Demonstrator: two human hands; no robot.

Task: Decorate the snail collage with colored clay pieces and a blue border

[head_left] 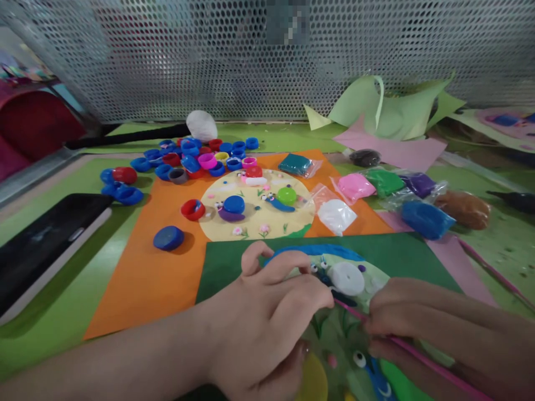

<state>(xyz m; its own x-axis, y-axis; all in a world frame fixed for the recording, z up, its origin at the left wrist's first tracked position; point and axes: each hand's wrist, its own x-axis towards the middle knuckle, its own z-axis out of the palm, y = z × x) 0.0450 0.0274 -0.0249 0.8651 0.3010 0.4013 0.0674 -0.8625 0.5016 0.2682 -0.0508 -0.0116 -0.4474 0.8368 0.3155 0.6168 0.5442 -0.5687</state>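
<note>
My right hand (443,328) is closed around a thin pink stick (412,348), whose tip points left at a clay snail. The snail has a white bottle cap (348,278) for a shell, a dark body and small eyes. It lies on a pale green round picture on a dark green sheet (234,262). Over the left part of the picture, my left hand (276,312) has bent, parted fingers, with the index fingertip beside the stick's tip. I see nothing held in it. Below, a yellow cap (313,376) and a blue clay body (378,379) with an eye show partly.
Behind lies a cream round picture (259,223) with cap snails on an orange sheet (125,278). Several bottle caps (190,161) are heaped at back left. Bagged clay (426,218) sits right, a phone (50,239) left. Paper scraps (393,111) lean near the perforated metal panel (209,67).
</note>
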